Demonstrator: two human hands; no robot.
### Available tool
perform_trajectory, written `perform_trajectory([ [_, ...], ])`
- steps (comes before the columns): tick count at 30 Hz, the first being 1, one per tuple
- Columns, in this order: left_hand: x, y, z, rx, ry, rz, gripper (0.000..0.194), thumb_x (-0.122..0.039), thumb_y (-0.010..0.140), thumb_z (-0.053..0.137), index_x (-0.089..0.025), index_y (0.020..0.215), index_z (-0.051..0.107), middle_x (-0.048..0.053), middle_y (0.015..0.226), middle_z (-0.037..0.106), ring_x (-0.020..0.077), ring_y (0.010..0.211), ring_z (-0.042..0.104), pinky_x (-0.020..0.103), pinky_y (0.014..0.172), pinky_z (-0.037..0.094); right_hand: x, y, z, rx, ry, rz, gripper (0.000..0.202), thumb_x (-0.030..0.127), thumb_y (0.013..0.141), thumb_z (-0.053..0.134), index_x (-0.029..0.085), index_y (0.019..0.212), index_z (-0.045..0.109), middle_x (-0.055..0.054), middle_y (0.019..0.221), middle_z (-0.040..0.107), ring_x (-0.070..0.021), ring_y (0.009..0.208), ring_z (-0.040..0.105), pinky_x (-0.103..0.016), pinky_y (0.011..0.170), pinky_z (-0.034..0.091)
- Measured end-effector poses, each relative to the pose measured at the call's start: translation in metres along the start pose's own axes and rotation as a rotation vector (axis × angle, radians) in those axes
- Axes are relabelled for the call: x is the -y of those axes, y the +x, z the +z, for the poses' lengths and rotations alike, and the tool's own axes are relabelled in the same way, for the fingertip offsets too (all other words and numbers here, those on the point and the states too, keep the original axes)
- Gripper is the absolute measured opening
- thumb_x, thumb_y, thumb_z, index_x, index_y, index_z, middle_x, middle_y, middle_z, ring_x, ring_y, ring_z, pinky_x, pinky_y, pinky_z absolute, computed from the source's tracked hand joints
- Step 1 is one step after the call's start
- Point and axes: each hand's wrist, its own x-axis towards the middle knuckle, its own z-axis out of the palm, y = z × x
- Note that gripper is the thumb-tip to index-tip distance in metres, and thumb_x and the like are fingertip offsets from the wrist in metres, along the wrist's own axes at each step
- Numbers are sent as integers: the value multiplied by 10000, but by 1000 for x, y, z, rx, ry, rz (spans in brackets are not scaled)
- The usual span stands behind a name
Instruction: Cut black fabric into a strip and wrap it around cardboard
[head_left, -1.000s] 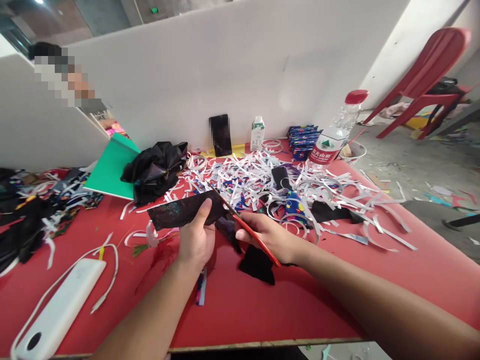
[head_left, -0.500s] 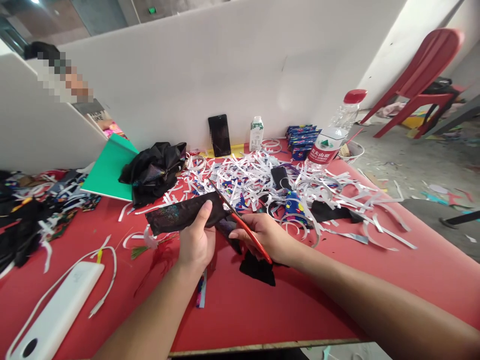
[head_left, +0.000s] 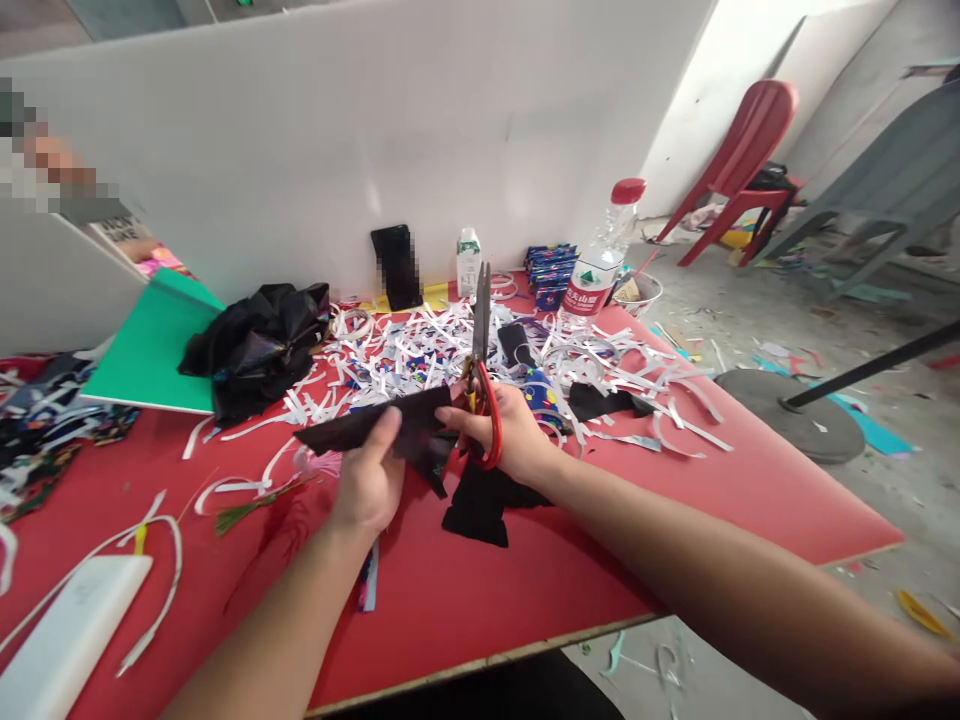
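Red-handled scissors (head_left: 479, 350), blades barely parted, point upward beside a folded, tilted black fabric strip (head_left: 417, 411).

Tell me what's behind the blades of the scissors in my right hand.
Behind the scissors' blades lie loose white strips, then the white partition. A small white bottle stands beyond, left of the tips. Whatever the blades directly cover can't be seen.

The bottle (head_left: 604, 250) carries a red label (head_left: 586, 301) reading "夫山泉".
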Motion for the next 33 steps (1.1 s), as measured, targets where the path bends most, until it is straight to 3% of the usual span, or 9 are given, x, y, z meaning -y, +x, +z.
perform_trajectory([
  [6, -28, 25, -17, -24, 18, 137, 449, -616, 765, 865, -176, 847, 830, 83, 862, 823, 206, 756, 771, 291, 711, 640, 12, 17, -28, -110, 76, 2, 480, 600, 753, 875, 244, 918, 599, 72, 621, 554, -132, 485, 562, -279, 463, 482],
  [10, -38, 33, -29, 170, 184, -14, 753, -831, 720, 785, -126, 975, 855, 180, 945, 831, 245, 728, 775, 318, 650, 633, 21, 28, -47, -106, -14, -19, 475, 555, 724, 919, 230, 846, 596, 76, 602, 497, -108, 449, 496, -264, 411, 394],
  [12, -35, 27, -30, 339, 343, -157, 660, -711, 676, 908, -123, 970, 861, 199, 903, 828, 266, 701, 778, 312, 596, 619, 23, 29, -51, -97, -91, -57, 458, 548, 735, 920, 220, 819, 611, 68, 604, 492, -100, 466, 475, -259, 425, 365],
  [14, -28, 19, -27, 478, 504, -269, 373, -460, 672, 1000, -160, 839, 852, 150, 766, 811, 232, 570, 733, 278, 493, 569, 23, 29, -51, -86, -129, -91, 450, 563, 752, 911, 215, 826, 636, 57, 624, 510, -102, 508, 481, -258, 460, 374],
  [16, -20, 11, -23, 537, 584, -319, 238, -347, 698, 992, -190, 718, 814, 98, 637, 771, 186, 425, 643, 248, 380, 485, 22, 27, -48, -93, -119, -111, 477, 598, 746, 914, 216, 845, 646, 44, 657, 547, -107, 539, 500, -260, 485, 394],
  [18, -14, 7, -19, 475, 529, -279, 292, -409, 731, 964, -199, 657, 774, 63, 525, 707, 145, 315, 534, 224, 292, 377, 22, 24, -45, -115, -82, -88, 544, 672, 723, 908, 222, 849, 628, 35, 674, 574, -110, 534, 509, -263, 478, 400],
  [21, -10, 7, -15, 243, 318, -124, 449, -524, 798, 879, -206, 565, 663, 7, 379, 544, 100, 252, 408, 201, 260, 271, 23, 16, -38, -53, -77, 31, 660, 838, 717, 814, 228, 861, 608, 33, 648, 569, -120, 497, 503, -275, 453, 392],
  [27, -9, 11, -11, -5, 91, 94, 380, -533, 792, 871, -206, 752, 682, -2, 544, 632, 124, 414, 559, 216, 396, 436, 30, -12, -17, 351, -388, 159, 724, 935, 795, 642, 215, 852, 592, 37, 601, 526, -142, 534, 494, -289, 510, 372],
  [33, -2, 8, -12, -73, 101, 188, 441, -627, 826, 852, -221, 785, 685, -15, 622, 670, 116, 471, 598, 209, 442, 474, 28, -20, -7, 435, -580, 204, 625, 817, 863, 692, 198, 917, 627, -20, 800, 669, -171, 696, 536, -299, 629, 393],
])
